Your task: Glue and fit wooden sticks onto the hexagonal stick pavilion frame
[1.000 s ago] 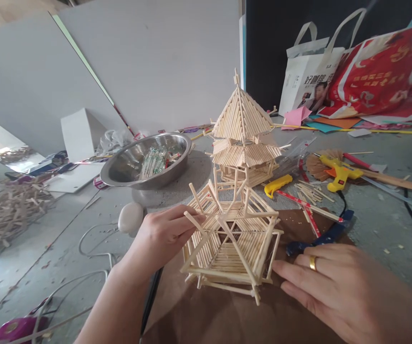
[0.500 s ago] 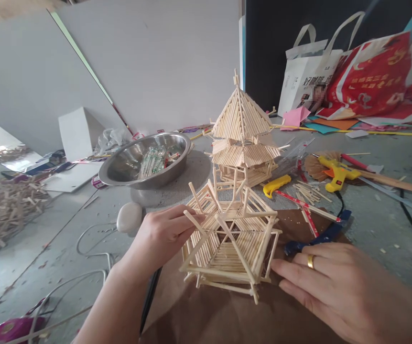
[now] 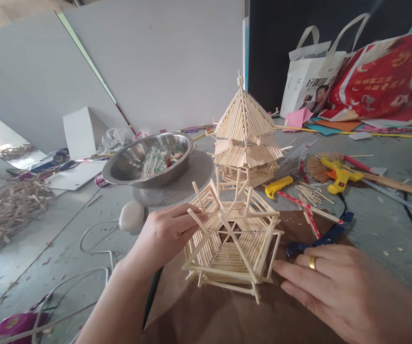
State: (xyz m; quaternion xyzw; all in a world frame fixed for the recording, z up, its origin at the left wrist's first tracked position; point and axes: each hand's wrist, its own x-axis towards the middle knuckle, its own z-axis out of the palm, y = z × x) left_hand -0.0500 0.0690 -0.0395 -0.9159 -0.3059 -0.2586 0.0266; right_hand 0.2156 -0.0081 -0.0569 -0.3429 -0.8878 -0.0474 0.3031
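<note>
A hexagonal framework of thin wooden sticks (image 3: 231, 248) sits in front of me, with several sticks slanting up from its rim. At its left rim, my left hand (image 3: 170, 229) is closed on the framework; its fingertips are partly hidden behind a slanting stick. My right hand (image 3: 330, 282), wearing a gold ring, lies with fingers stretched out, the fingertips at the framework's lower right side. Just behind stands a tiered stick pagoda (image 3: 243, 119) with a pointed roof. Under the framework is a brown sheet (image 3: 199, 320).
A metal basin (image 3: 120, 177) with wrapped packets stands back left. To the right lie a yellow-handled cutter (image 3: 278, 186), a yellow glue gun (image 3: 342, 176), loose sticks (image 3: 311, 193) and a dark blue tool (image 3: 330, 234). A white cable (image 3: 84, 239) runs at left, near a stick heap (image 3: 12, 212).
The whole view has shifted slightly, so everything appears a little further right. Both hands keep their places against the stick framework.
</note>
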